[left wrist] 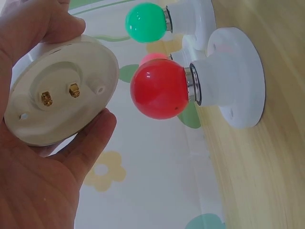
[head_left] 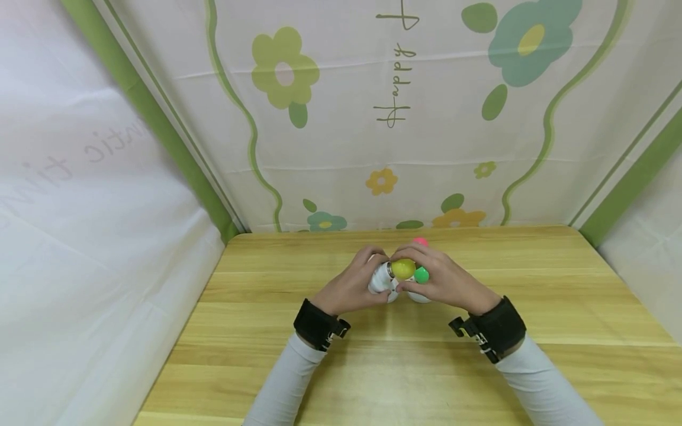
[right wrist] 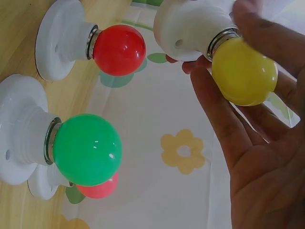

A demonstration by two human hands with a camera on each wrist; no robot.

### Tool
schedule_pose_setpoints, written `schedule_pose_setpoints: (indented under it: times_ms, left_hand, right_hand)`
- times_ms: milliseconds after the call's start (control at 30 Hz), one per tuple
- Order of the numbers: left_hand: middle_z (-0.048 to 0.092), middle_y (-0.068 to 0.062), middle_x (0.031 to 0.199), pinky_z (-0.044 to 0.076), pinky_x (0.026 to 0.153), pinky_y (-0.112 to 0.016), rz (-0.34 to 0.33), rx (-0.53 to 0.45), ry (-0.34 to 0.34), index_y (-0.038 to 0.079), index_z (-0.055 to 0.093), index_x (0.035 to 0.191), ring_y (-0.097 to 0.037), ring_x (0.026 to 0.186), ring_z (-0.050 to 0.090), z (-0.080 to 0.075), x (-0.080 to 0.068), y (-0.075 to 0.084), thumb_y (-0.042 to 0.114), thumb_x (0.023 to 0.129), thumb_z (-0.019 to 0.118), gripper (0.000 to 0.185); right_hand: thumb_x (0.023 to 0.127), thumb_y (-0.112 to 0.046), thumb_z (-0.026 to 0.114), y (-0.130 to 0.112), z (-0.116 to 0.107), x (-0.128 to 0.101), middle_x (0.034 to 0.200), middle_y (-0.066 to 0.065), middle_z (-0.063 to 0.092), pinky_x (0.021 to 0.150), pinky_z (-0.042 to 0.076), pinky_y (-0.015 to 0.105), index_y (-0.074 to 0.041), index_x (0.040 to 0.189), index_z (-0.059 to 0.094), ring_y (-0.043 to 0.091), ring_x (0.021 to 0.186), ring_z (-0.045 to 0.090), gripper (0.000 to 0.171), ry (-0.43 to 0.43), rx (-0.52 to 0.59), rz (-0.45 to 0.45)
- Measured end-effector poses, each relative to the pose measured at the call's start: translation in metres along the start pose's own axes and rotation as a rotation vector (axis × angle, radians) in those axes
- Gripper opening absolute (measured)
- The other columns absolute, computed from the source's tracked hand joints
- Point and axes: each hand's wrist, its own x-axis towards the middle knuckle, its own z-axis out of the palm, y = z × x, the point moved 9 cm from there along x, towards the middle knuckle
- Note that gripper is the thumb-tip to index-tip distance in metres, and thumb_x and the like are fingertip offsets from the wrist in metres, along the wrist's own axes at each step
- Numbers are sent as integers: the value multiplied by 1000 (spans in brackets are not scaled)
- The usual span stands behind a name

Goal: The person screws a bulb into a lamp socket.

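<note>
Hands meet over the middle of the desk (head_left: 373,378), both working on one lamp fitting lifted just off the wood. Left hand (head_left: 351,287) wraps its fingers around the white socket base (left wrist: 59,90), a round plastic disc whose underside shows two small brass contacts and a couple of screw holes. Right hand (head_left: 444,281) curls its fingers and thumb around the yellow bulb (right wrist: 244,71), a glossy little globe with a metal collar seated in that socket.

Right behind it, on the desk, stand more of the same: a red bulb (right wrist: 119,50) and a green bulb (right wrist: 87,149), each in its own white base, plus a pink bulb (right wrist: 97,187) peeking out behind the green one. They sit close together, I think with the bases touching, though the views don't really settle it.

For writing, the backdrop cloth (head_left: 341,118) carries a cursive "happy", turned sideways, with another word above it cut off. The white sheet at left has faint grey lettering I can't read properly.

Desk is light wood with a plank grain. The backdrop is white with green, teal and yellow flowers and wavy green stripes. Both wrists wear black straps over pale sleeves.
</note>
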Motion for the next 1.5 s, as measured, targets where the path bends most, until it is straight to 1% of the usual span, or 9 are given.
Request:
schedule_pose_setpoints:
  times_ms: [167, 367, 567, 700, 967, 1100, 1267, 1367, 1500]
  left_hand:
    - [48, -9, 140, 56, 94, -26, -16, -12, -8, 7, 59, 137, -19, 119, 53, 1, 0, -1, 18, 90, 83, 55]
    - [47, -9, 141, 56, 93, -26, -12, -14, -10, 7, 59, 138, -18, 120, 53, 1, -1, -1, 18, 90, 83, 55]
    - [47, -9, 141, 56, 94, -25, -2, -15, -12, 7, 60, 136, -19, 121, 53, 1, -1, 0, 18, 90, 83, 53]
    - [47, -9, 142, 56, 94, -24, 2, -15, -14, 7, 60, 136, -19, 121, 52, 1, 0, 1, 18, 90, 83, 53]
    - [47, -9, 141, 55, 94, -24, -5, -17, -20, 7, 59, 136, -19, 120, 51, 2, -1, 1, 19, 90, 83, 52]
    - [47, -9, 141, 55, 94, -24, -2, -10, -13, 7, 59, 135, -18, 120, 52, 1, 0, 1, 18, 90, 83, 53]
    - [48, -9, 141, 55, 96, -26, 1, -11, -1, 7, 59, 135, -18, 120, 52, 0, 0, 1, 18, 89, 84, 54]
    - [48, -9, 142, 55, 96, -26, -10, -18, -3, 7, 58, 137, -18, 120, 52, 0, 0, 0, 18, 90, 83, 54]
    - [47, -9, 142, 55, 94, -25, -26, -42, -5, 7, 58, 140, -18, 119, 53, 0, -2, -2, 18, 90, 82, 57]
  right_hand:
    - [84, -7, 90, 2, 1, -1, 125, 3, 70, 89, 62, 38, -7, 130, 66, 18, 110, 69, 52, -8, 22, 22]
    - [88, -16, 88, 6, 2, -2, 124, 3, 71, 84, 62, 32, -8, 133, 65, 13, 104, 69, 51, -22, 27, 77]
    - [90, -21, 87, 11, 3, -3, 122, 3, 73, 80, 62, 33, -7, 134, 67, 11, 99, 69, 50, -32, 34, 143]
    - [91, -21, 86, 12, 3, -4, 118, 2, 73, 79, 61, 34, -7, 131, 68, 10, 96, 68, 47, -24, 20, 155]
    - [92, -26, 85, 14, 3, -4, 111, -1, 73, 74, 60, 35, -13, 127, 70, 7, 87, 64, 40, -32, -6, 183]
    - [92, -27, 86, 15, 3, -4, 122, 5, 73, 79, 62, 37, -9, 138, 65, 11, 95, 69, 54, -44, -1, 182]
    - [85, -19, 91, 11, 6, -3, 147, 11, 60, 97, 61, 45, -8, 152, 53, 24, 125, 65, 78, -65, 42, 137]
    - [83, -9, 92, 7, 7, -2, 148, 8, 59, 101, 58, 49, -9, 150, 54, 27, 132, 61, 77, -72, 50, 102]
    - [84, -2, 88, 4, 6, -1, 139, 4, 65, 99, 60, 45, -10, 141, 60, 22, 125, 64, 64, -61, 32, 67]
